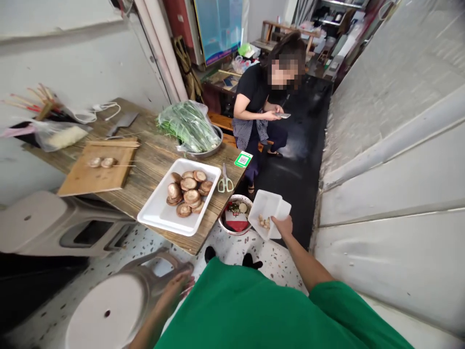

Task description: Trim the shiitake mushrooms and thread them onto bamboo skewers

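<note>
My right hand [284,225] grips the edge of a white plastic container [265,203] with small pale brown pieces, seemingly mushroom stems, at its bottom. A second white container or flap [285,208] shows at its right side. Below and left of it, a round bin [222,228] on the floor holds a red and white packet and scraps. My left hand [178,286] hangs low beside a grey plastic stool [109,310]; its fingers are blurred. On the wooden table [148,150], a white tray [154,213] carries several brown mushrooms [192,196]. Green-handled scissors [225,183] lie beside the tray.
Further along the table are a cutting board [78,174] with two skewered mushrooms, a cleaver [125,121] and a bagged bunch of greens [189,126] in a metal bowl. A seated person [252,97] holds a phone. A white wall [392,242] bounds the right.
</note>
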{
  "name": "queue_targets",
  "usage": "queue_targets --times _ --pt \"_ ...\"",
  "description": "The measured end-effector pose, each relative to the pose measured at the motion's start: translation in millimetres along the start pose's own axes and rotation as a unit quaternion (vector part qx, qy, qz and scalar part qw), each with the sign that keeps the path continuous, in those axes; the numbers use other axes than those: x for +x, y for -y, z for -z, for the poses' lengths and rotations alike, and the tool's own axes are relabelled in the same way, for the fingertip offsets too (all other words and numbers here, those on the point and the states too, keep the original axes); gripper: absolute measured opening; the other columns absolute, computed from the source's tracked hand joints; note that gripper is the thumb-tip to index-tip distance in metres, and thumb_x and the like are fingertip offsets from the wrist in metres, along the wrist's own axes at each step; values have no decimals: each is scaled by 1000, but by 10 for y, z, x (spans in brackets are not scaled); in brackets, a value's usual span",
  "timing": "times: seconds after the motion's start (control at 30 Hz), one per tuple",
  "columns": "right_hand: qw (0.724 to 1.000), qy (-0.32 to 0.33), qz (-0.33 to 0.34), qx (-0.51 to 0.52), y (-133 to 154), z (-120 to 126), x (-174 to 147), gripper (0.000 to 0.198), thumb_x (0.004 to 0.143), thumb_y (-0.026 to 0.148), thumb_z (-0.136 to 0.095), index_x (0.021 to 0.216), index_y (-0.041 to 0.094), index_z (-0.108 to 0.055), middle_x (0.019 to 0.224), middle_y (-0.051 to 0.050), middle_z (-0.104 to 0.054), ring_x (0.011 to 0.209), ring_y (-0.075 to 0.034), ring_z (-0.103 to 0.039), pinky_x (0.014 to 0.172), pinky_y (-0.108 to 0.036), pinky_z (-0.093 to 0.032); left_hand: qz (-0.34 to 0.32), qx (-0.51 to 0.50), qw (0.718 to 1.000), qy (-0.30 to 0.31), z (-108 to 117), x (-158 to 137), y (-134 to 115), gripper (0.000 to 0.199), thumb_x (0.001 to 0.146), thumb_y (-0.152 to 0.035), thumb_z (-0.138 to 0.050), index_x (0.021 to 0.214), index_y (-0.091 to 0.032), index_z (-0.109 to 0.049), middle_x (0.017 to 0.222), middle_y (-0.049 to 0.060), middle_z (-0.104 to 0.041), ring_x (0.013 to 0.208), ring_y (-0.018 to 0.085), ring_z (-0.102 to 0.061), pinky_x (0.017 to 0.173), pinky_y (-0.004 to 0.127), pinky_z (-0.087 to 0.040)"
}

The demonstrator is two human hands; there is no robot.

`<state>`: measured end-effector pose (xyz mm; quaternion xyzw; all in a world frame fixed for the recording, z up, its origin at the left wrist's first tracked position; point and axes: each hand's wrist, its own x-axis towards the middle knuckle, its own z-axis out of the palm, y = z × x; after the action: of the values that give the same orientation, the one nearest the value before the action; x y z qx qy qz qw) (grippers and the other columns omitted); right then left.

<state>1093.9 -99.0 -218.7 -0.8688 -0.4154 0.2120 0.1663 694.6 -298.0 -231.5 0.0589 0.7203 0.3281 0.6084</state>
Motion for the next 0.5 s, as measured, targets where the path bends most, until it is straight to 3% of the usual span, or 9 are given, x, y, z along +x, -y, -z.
queue_targets --times 0.13,0.27,0.37,0.5 --pt "998 -5 28 -63 360 -523 -117 89 55 60 -65 121 6 -41 116 -23 -54 110 -33 -50 86 -36 -43 43 -53 997 -30 475 176 300 19 67 -28 -64 85 -21 -62 74 5 -69 81 23 -66 70 29 -50" --pt "993 -1 45 -109 608 -897 -225 96 53 65 -64 123 5 -35 116 -25 -50 110 -34 -48 88 -37 -41 100 -73 992 -11 870 261 422 30 55 -30 -73 82 -22 -63 77 6 -70 87 26 -65 69 32 -50" --pt "990 1 46 -134 724 -1068 -268 97 54 66 -62 124 5 -32 117 -25 -48 110 -34 -47 87 -37 -40 125 -94 988 -2 1068 238 414 33 50 -27 -75 80 -22 -63 76 7 -70 90 27 -64 70 31 -50" --pt "988 4 43 -150 808 -1179 -275 95 55 64 -63 121 4 -32 117 -26 -47 109 -34 -46 85 -35 -40 128 -107 986 -27 1166 161 333 27 53 -24 -73 79 -22 -64 76 5 -70 88 25 -64 71 30 -51"
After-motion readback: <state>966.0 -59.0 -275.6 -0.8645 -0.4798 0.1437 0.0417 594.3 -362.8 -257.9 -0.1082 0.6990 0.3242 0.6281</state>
